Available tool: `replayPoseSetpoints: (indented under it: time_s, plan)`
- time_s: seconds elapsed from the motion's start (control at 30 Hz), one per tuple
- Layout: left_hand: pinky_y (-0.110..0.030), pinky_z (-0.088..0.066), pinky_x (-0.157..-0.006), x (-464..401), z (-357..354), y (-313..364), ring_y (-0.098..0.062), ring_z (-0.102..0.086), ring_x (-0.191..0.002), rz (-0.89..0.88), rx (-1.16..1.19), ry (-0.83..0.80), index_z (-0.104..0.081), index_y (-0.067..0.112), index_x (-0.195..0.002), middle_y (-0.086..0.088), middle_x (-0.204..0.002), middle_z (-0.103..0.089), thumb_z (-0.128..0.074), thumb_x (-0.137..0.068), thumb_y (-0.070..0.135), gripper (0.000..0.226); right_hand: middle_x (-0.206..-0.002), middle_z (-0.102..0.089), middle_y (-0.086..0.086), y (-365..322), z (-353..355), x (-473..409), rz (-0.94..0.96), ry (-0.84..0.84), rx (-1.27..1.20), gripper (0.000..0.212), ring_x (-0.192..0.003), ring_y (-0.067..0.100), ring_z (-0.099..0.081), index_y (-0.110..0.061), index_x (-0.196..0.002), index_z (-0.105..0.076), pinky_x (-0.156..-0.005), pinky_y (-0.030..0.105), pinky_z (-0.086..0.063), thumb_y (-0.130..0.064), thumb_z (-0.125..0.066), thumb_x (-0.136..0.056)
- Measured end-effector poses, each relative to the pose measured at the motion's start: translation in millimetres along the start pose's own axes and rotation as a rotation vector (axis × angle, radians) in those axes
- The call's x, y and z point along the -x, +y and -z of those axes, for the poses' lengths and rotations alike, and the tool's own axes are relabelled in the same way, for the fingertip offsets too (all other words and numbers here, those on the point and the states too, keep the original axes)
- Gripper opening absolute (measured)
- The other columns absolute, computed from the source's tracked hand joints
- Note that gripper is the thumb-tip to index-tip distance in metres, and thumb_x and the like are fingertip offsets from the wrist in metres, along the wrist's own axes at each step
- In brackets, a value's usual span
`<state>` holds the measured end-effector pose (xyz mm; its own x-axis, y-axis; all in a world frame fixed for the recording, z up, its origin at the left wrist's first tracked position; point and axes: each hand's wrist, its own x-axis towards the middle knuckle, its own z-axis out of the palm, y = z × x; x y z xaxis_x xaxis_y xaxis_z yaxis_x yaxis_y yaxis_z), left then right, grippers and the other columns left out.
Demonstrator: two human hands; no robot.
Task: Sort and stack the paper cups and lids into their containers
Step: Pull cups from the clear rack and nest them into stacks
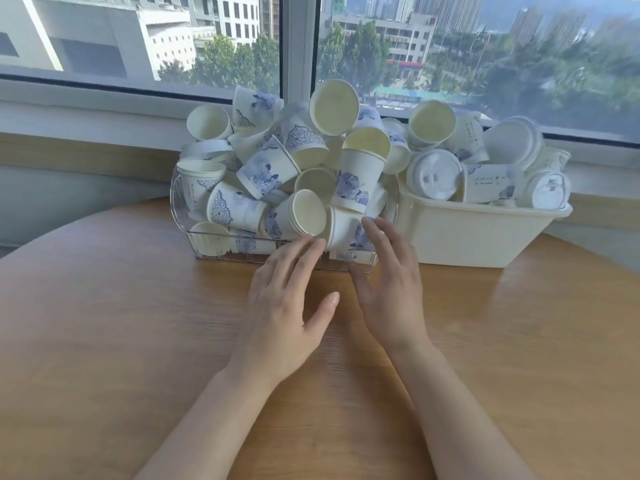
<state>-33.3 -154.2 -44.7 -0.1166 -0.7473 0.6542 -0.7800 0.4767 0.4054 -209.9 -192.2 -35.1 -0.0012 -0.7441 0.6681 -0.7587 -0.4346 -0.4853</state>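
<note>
On a light wooden table [138,323] by a wide window [138,39], a clear plastic bin [180,202] is heaped well above its rim with white paper cups printed in blue [263,171], lying at every angle, many showing their pale yellow insides. Just beside it to the right stands a cream plastic tub [485,233], which holds white plastic lids [433,178] mixed with more of the same cups (some lids lie in short stacks near its far right end). Both hands reach over the table to the near wall of the clear bin. The left hand [287,303] has its fingers straight and spread, its fingertips at the bin's front edge below a cup lying on its side [298,216]; it holds nothing. The right hand [388,285] is likewise spread and relaxed, fingers up against the bin's front right corner, thumb low near its base, gripping nothing.
</note>
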Motion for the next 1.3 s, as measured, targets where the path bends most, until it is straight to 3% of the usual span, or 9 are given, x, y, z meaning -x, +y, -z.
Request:
replayPoseSetpoints:
  time_s: [0.1, 0.23, 0.33, 0.43, 0.6, 0.73, 0.9, 1.17, 1.3]
  plan:
    - [-0.040, -0.031, -0.122, 1, -3, 2, -0.017, -0.037, -0.149, 0.009, 0.017, -0.038, -0.038, 0.021, -0.158, 0.002, -0.161, -0.039, -0.058, -0.100, 0.043, 0.065, -0.145, -0.049, 0.004, -1, -1, -1, -0.014, 0.032, -0.022, 0.062, -0.133, 0.022, -0.049, -0.019, -0.152, -0.050, -0.110, 0.022, -0.036, -0.013, -0.074, -0.095]
    - [-0.042, -0.033, -0.123, 0, -6, 3, -0.015, -0.034, -0.151, 0.032, 0.094, -0.053, -0.034, 0.023, -0.160, 0.001, -0.162, -0.037, -0.055, -0.099, 0.046, 0.068, -0.145, -0.046, 0.002, -2, 1, 3, -0.018, 0.022, -0.126, 0.065, -0.123, 0.022, -0.056, -0.020, -0.152, -0.049, -0.100, 0.039, -0.052, -0.008, -0.073, -0.093]
    - [-0.040, -0.032, -0.124, 1, -6, 2, -0.012, -0.032, -0.152, 0.060, 0.156, -0.042, -0.034, 0.024, -0.160, 0.003, -0.163, -0.037, -0.057, -0.099, 0.046, 0.069, -0.149, -0.045, -0.001, -1, 5, 4, -0.057, 0.016, -0.175, 0.069, -0.114, 0.017, -0.061, -0.024, -0.153, -0.047, -0.093, 0.034, -0.056, -0.011, -0.076, -0.092]
    - [-0.036, -0.032, -0.124, 1, -7, 2, -0.008, -0.033, -0.152, 0.074, 0.204, -0.041, -0.035, 0.022, -0.159, 0.007, -0.161, -0.040, -0.060, -0.100, 0.041, 0.067, -0.147, -0.051, -0.008, -2, 10, 7, -0.086, -0.005, -0.158, 0.070, -0.111, 0.011, -0.061, -0.028, -0.152, -0.047, -0.090, 0.021, -0.051, -0.017, -0.079, -0.091]
    - [-0.032, -0.035, -0.120, 1, -8, 2, -0.010, -0.041, -0.146, 0.052, 0.244, -0.061, -0.037, 0.022, -0.158, 0.007, -0.156, -0.046, -0.060, -0.101, 0.039, 0.064, -0.129, -0.059, -0.014, 1, 17, 12, -0.115, -0.061, -0.120, 0.059, -0.112, 0.010, -0.061, -0.028, -0.143, -0.057, -0.096, 0.030, -0.051, -0.025, -0.081, -0.089]
    - [-0.043, -0.045, -0.113, 3, -8, -2, -0.013, -0.045, -0.143, 0.093, 0.302, -0.040, -0.037, 0.022, -0.158, 0.010, -0.154, -0.047, -0.063, -0.101, 0.036, 0.064, -0.129, -0.059, -0.012, 2, 21, 15, -0.151, -0.119, -0.131, 0.056, -0.116, 0.008, -0.060, -0.027, -0.142, -0.059, -0.098, 0.023, -0.047, -0.040, -0.078, -0.091]
    - [-0.027, -0.053, -0.099, 5, -6, -4, -0.008, -0.060, -0.121, 0.302, 0.502, -0.009, -0.040, 0.028, -0.155, 0.010, -0.140, -0.055, -0.063, -0.096, 0.048, 0.066, -0.115, -0.064, -0.021, -2, 22, 20, -0.154, -0.221, -0.369, 0.048, -0.112, 0.007, -0.062, -0.037, -0.129, -0.061, -0.095, 0.013, -0.045, -0.031, -0.083, -0.088]
    - [-0.048, -0.048, -0.111, 6, -15, -8, -0.013, -0.056, -0.134, 0.441, 0.593, -0.033, -0.040, 0.044, -0.149, 0.012, -0.144, -0.058, -0.070, -0.087, 0.059, 0.071, -0.109, -0.071, -0.019, -2, 25, 30, -0.188, -0.310, -0.429, 0.038, -0.111, 0.006, -0.067, -0.027, -0.115, -0.062, -0.094, 0.015, -0.044, -0.032, -0.085, -0.086]
    - [-0.048, -0.047, -0.112, 6, -12, -5, -0.012, -0.052, -0.138, 0.427, 0.583, -0.063, -0.039, 0.045, -0.150, 0.015, -0.148, -0.054, -0.076, -0.084, 0.054, 0.076, -0.092, -0.070, -0.018, 2, 30, 34, -0.299, -0.212, -0.437, 0.015, -0.087, 0.004, -0.065, -0.024, -0.095, -0.064, -0.080, 0.016, -0.046, -0.026, -0.079, -0.092]
